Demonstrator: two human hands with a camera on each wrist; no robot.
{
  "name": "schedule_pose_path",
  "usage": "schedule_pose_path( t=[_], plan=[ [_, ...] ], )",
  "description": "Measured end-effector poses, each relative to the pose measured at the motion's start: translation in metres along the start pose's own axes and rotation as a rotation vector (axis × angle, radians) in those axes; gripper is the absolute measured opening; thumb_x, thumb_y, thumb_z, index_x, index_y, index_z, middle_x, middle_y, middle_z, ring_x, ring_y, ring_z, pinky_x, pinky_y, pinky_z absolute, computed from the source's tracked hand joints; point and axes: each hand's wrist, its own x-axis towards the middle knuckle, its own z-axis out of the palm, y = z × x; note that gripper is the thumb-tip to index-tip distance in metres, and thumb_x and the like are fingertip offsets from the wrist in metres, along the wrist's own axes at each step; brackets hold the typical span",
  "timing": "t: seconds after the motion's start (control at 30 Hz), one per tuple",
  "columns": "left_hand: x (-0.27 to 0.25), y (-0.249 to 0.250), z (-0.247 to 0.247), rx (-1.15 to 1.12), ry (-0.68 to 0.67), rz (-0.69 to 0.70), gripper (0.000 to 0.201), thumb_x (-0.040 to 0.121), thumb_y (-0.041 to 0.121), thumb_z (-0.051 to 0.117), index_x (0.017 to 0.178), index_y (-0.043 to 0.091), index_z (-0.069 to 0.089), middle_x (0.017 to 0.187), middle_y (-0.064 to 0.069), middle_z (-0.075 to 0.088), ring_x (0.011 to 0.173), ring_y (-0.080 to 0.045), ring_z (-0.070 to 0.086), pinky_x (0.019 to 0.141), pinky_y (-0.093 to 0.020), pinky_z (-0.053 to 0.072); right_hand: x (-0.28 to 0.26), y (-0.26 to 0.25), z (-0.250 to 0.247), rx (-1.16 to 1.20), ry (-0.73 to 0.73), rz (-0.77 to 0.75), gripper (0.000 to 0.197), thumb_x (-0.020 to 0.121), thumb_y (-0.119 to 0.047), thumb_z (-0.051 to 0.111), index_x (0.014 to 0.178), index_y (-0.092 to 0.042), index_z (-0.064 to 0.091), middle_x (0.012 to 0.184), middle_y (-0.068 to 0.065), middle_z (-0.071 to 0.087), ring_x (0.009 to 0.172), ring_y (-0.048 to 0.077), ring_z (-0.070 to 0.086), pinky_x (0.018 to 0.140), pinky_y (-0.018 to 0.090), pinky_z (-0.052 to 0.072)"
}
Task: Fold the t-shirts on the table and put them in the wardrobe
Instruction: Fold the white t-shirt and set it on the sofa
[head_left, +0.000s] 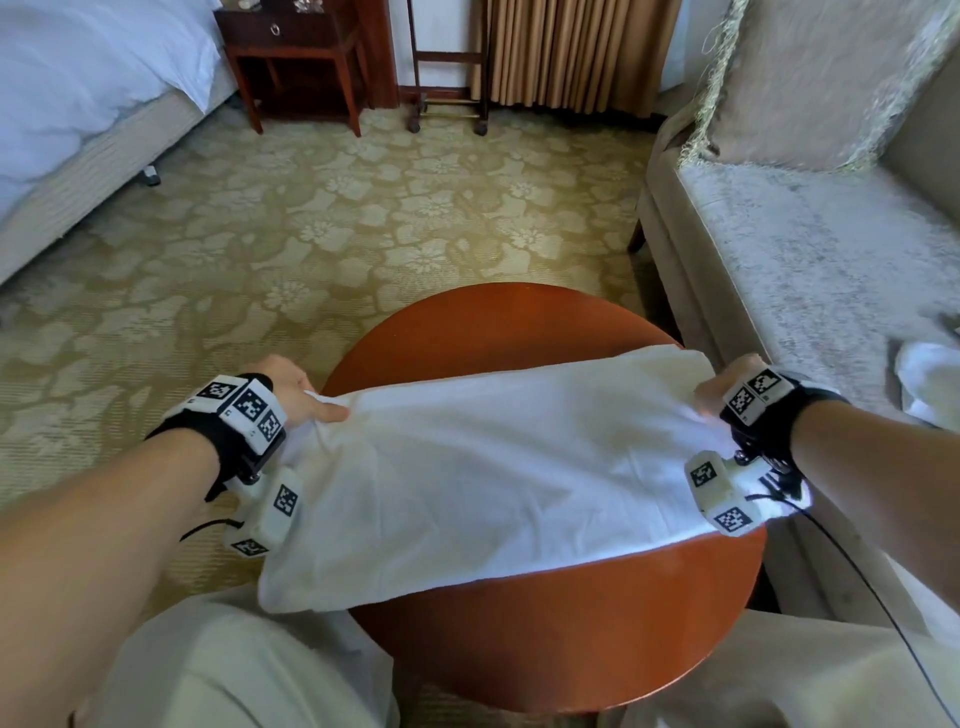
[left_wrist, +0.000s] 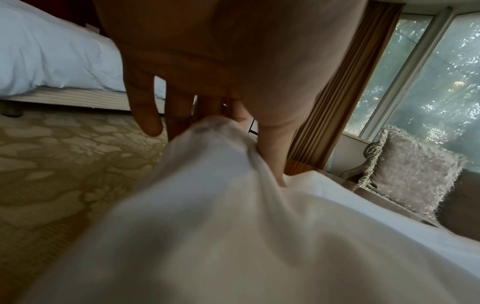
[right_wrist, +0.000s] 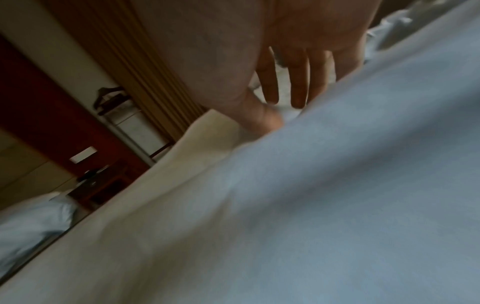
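Head view: both hands, left (head_left: 296, 397) and right (head_left: 727, 389), pinch the ends of a white t-shirt (head_left: 498, 478) stretched across the tabletop (head_left: 545, 644) at lower centre; folding looks barely begun, wardrobe trip pending.

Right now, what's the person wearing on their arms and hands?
Both forearms are bare, no sleeves or gloves. Each wrist has a black strap carrying white blocks printed with black-and-white square markers. A thin black cable trails from the right wrist's rig.

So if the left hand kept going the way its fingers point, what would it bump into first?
Probably the carpet. The left hand, pinching the t-shirt, points off the table toward the nightstand; depth is unclear.
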Motion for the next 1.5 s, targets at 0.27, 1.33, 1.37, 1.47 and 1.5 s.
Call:
schedule_pose_path(
  t=[0.27, 1.33, 1.37, 1.47, 1.5],
  plan=[
    [-0.029, -0.014, -0.003, 0.192, -0.101, -0.133, 0.084, 0.070, 0.071, 0.069, 0.119, 0.003, 0.064, 0.114, -0.011, 0.063, 0.086, -0.021, 0.053, 0.065, -0.025, 0.041, -0.077, -0.043, -0.002, -0.244, -0.057, -0.099, 0.063, 0.076, -0.039, 0.072, 0.129, -0.010, 0.053, 0.095, 0.008, 0.054, 0.077, 0.025, 0.058, 0.067, 0.030, 0.048],
    [-0.141, -0.022, 0.033, -0.122, -0.383, 0.050, 0.042, 0.064, 0.048, 0.085, 0.060, 0.013, 0.062, 0.066, 0.000, 0.062, 0.063, -0.017, 0.060, 0.055, -0.025, 0.048, -0.168, -0.033, 0.093, -0.534, -0.294, -0.457, 0.144, 0.036, -0.087, 0.067, 0.152, -0.036, -0.001, 0.159, 0.008, -0.018, 0.146, 0.036, -0.014, 0.114, 0.062, 0.012],
    [-0.147, -0.023, 0.037, -0.156, -0.381, 0.043, 0.039, 0.067, 0.043, 0.086, 0.059, 0.013, 0.063, 0.064, 0.001, 0.063, 0.063, -0.017, 0.061, 0.055, -0.026, 0.050, -0.172, -0.026, 0.096, -0.583, -0.297, -0.476, 0.146, 0.035, -0.088, 0.067, 0.151, -0.038, -0.006, 0.158, 0.007, -0.024, 0.145, 0.036, -0.019, 0.115, 0.062, 0.006],
    [-0.167, -0.021, 0.051, -0.229, -0.398, 0.051, 0.033, 0.069, 0.030, 0.088, 0.061, 0.010, 0.063, 0.056, 0.003, 0.062, 0.059, -0.016, 0.061, 0.056, -0.027, 0.053, -0.172, -0.005, 0.092, -0.667, -0.263, -0.498, 0.142, 0.043, -0.085, 0.069, 0.150, -0.041, -0.013, 0.155, 0.006, -0.032, 0.144, 0.035, -0.023, 0.115, 0.062, -0.006],
    [-0.174, -0.020, 0.056, -0.260, -0.421, 0.053, 0.029, 0.070, 0.025, 0.088, 0.064, 0.008, 0.065, 0.057, 0.001, 0.064, 0.057, -0.016, 0.061, 0.058, -0.028, 0.053, -0.172, 0.000, 0.086, -0.690, -0.233, -0.494, 0.140, 0.046, -0.083, 0.069, 0.151, -0.040, -0.012, 0.155, 0.007, -0.033, 0.144, 0.036, -0.023, 0.114, 0.062, -0.007]
  ],
)
